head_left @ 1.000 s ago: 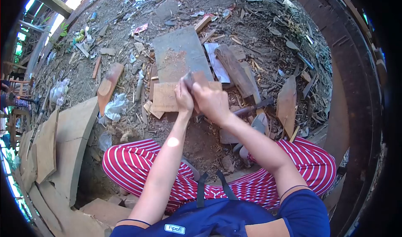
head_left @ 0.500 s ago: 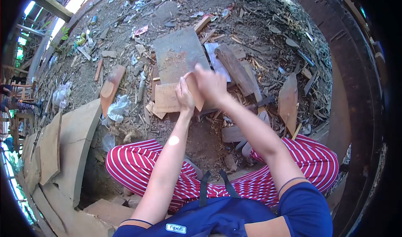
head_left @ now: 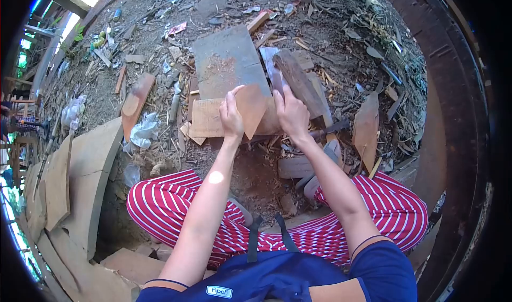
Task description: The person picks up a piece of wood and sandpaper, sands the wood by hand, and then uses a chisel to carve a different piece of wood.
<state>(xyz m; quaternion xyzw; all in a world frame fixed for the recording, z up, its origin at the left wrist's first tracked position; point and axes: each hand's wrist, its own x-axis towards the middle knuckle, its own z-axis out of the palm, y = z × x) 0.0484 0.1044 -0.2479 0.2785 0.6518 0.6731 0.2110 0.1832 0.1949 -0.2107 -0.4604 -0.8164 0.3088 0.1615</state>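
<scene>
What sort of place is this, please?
Probably a makeshift woodworking spot: a pointed brown wooden piece in the left hand, a flat grey board bearing brown debris, and littered brown dirt ground.

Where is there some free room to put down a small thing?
Two patches look mostly bare: the far end of the grey board, beyond the shavings, and the soil between the left shoe and the wooden block. Right of the board it is crowded, with the right hand, a dark plank and a pale sheet.
</scene>
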